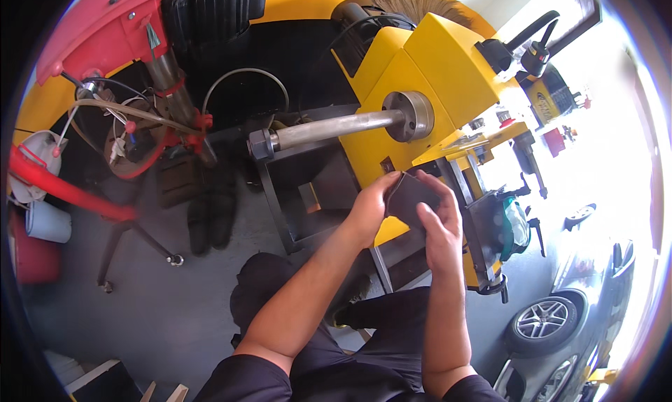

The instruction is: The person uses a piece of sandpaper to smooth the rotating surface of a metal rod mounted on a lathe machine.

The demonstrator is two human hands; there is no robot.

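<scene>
Both my hands hold a small dark flat piece [409, 199], like a sheet of abrasive or rubber, in front of a yellow machine [420, 73]. My left hand [369, 209] grips its left edge with the thumb on top. My right hand [439, 223] holds its right side, fingers curled over it. A steel shaft [329, 129] with a hex nut at its end sticks out of the machine to the left, just above my hands. My forearms come up from the lower edge over my dark trousers.
A red machine [105, 31] with hoses and cables stands at the upper left. A black metal frame [294, 192] sits under the shaft. A pale blue bucket [47, 221] is at the left; a car with alloy wheels [542, 321] is at the lower right.
</scene>
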